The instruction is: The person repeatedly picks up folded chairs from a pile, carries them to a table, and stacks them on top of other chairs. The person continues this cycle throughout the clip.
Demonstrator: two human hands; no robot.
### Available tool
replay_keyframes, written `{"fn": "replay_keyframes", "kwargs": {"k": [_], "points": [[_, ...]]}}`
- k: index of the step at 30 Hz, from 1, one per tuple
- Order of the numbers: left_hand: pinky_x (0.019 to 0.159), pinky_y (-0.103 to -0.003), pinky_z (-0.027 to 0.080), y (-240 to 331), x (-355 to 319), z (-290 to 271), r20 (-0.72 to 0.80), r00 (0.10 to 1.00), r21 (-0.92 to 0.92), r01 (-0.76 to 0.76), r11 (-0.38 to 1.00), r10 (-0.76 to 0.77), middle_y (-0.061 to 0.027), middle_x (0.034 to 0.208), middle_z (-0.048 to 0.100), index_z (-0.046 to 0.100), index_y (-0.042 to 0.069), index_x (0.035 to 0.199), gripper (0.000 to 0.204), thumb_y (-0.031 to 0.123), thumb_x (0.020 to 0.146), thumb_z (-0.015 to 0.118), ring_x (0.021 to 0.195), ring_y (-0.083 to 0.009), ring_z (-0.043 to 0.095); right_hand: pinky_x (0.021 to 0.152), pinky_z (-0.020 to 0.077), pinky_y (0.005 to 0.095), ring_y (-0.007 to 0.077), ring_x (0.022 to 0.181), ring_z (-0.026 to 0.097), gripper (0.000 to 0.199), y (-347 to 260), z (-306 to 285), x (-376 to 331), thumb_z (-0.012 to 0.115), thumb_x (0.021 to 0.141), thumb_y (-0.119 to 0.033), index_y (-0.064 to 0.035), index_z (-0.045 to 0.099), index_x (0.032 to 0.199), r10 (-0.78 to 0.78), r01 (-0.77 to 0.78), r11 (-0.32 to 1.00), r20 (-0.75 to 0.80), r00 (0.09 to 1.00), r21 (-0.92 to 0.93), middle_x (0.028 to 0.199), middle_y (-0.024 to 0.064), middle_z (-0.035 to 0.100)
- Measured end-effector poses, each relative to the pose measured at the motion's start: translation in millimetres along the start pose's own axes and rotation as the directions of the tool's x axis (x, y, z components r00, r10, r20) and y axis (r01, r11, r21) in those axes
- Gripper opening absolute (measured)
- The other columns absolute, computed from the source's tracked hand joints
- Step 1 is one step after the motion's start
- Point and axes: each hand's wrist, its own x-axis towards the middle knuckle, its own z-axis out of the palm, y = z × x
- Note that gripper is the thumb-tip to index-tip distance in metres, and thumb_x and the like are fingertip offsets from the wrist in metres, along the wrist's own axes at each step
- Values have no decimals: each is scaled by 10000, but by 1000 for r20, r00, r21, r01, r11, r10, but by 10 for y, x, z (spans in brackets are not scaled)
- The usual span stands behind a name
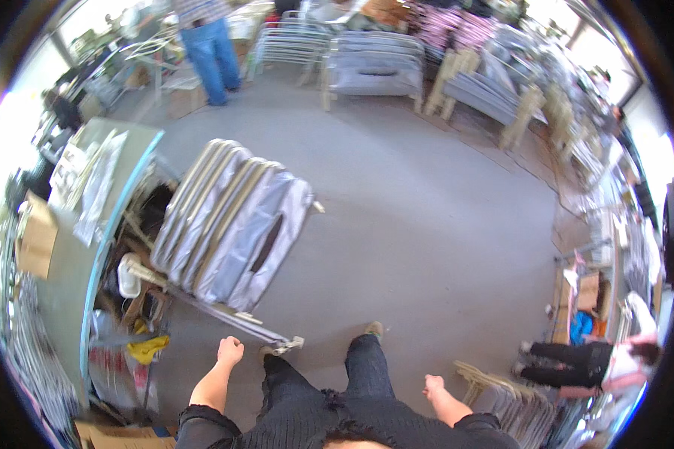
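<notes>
My right hand [433, 385] hangs on the near side of the stack of folded frames [232, 232], well off to its right; it is blurred, and I cannot tell how far its fingers are bent or whether they hold something small. My left hand [231, 350] is the closer of the two, just short of the stack's near end, with its fingers curled in and nothing showing in them.

A pale metal bar [236, 320] slants along the near end of the stack, its tip beside my foot. From my left fingers the stack lies ahead, slightly to the left at its near end. The relation that counts, I judge, is its slant: the long edges of the grey-covered panels run away from me and lean rightward at their far ends, as does the dark slot in the outermost one, which faces right.

Left of the stack stands a workbench [60, 299]. Well to the right of the stack is a person in black trousers [577, 364]. Beyond the stack are more grey folded frames [374, 63] and a person in blue jeans [211, 60].
</notes>
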Motion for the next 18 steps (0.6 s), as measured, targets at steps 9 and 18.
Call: {"fn": "replay_keyframes", "kwargs": {"k": [9, 18], "points": [[709, -403, 475, 2467, 754, 51, -278, 823, 33, -507, 862, 495, -186, 753, 625, 635, 16, 748, 190, 191, 711, 570, 766, -315, 613, 647, 461, 354, 224, 735, 592, 238, -2318, -1206, 2055, 537, 780, -209, -6, 614, 878, -395, 431, 882, -201, 897, 190, 809, 114, 630], [740, -385, 495, 1563, 1501, 650, 42, 984, 377, -179, 909, 176, -137, 835, 654, 689, 109, 804, 208, 259, 680, 616, 842, -335, 614, 732, 455, 344, 231, 834, 561, 271, -7163, -264, 338, 522, 805, -270, -38, 589, 929, -904, 959, 283, 334, 269, -7, 874, 121, 596]]}}
